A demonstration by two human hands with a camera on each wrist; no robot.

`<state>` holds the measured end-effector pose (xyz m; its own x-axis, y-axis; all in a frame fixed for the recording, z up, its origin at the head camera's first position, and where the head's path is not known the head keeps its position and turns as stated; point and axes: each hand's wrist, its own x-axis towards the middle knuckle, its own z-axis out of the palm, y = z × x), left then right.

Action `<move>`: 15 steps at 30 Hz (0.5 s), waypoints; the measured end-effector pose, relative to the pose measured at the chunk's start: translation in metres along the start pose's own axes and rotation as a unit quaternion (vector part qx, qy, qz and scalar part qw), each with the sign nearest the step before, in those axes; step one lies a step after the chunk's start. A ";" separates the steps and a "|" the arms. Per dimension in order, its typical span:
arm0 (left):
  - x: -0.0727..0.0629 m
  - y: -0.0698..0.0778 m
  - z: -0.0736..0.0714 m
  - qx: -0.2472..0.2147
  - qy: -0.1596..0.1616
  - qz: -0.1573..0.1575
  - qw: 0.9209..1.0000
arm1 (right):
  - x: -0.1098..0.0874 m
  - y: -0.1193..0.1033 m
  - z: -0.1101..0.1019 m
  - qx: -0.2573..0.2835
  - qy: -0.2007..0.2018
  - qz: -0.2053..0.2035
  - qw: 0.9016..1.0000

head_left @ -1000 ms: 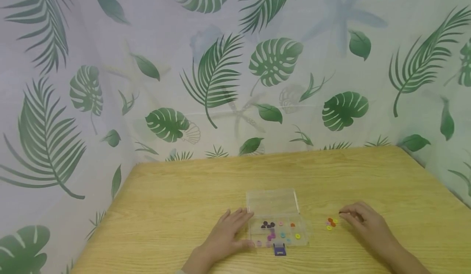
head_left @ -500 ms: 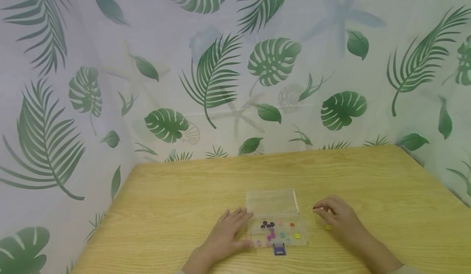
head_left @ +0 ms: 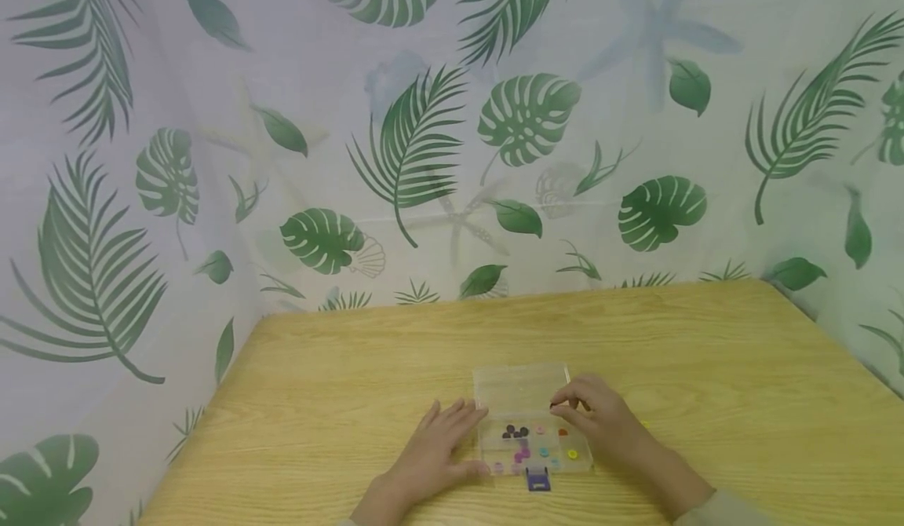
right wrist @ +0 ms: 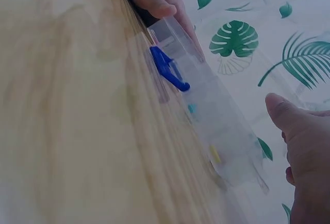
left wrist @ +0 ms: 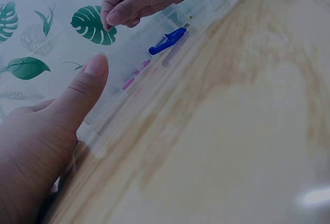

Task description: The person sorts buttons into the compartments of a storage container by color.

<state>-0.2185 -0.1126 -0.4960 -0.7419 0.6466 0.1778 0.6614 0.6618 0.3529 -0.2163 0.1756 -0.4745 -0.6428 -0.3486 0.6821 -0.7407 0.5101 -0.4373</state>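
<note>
A clear plastic compartment box (head_left: 494,447) lies on the table with its transparent lid (head_left: 519,389) folded back. A blue latch (head_left: 537,480) hangs at its front edge. Sorted by colour inside are small round buttons: dark ones (head_left: 516,432), purple ones (head_left: 521,455), blue ones (head_left: 544,452) and a yellow one (head_left: 573,454). My left hand (head_left: 441,451) rests along the box's left side, fingers extended. Above the right part of the box, thumb and index finger of my right hand (head_left: 600,424) pinch a small dark button (head_left: 553,406); its face is mostly hidden.
Past my right hand, a bit of a yellow button (head_left: 644,424) shows on the wood-grain table (head_left: 353,369); the hand and forearm cover other loose pieces there. Behind the table hangs a leaf-patterned cloth (head_left: 424,157).
My right hand has moved left from beside the loose buttons to above the box, carrying the dark button. The left hand has stayed at the box's side.
</note>
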 end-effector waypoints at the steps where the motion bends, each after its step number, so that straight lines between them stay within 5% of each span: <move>1: 0.000 0.000 0.000 -0.001 0.000 0.000 1.000 | 0.002 0.000 0.003 0.007 0.001 -0.013 1.000; 8: 0.000 0.002 -0.002 -0.002 -0.001 -0.002 1.000 | 0.017 0.004 0.025 0.024 0.034 -0.166 0.985; 15: 0.000 0.001 -0.002 -0.008 -0.004 -0.001 1.000 | 0.024 -0.002 0.039 0.029 0.019 -0.201 0.979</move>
<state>-0.2179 -0.1128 -0.4934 -0.7422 0.6481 0.1703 0.6582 0.6573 0.3670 -0.2381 0.1354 -0.4802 -0.2907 -0.4822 0.8264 -0.9429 0.2914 -0.1617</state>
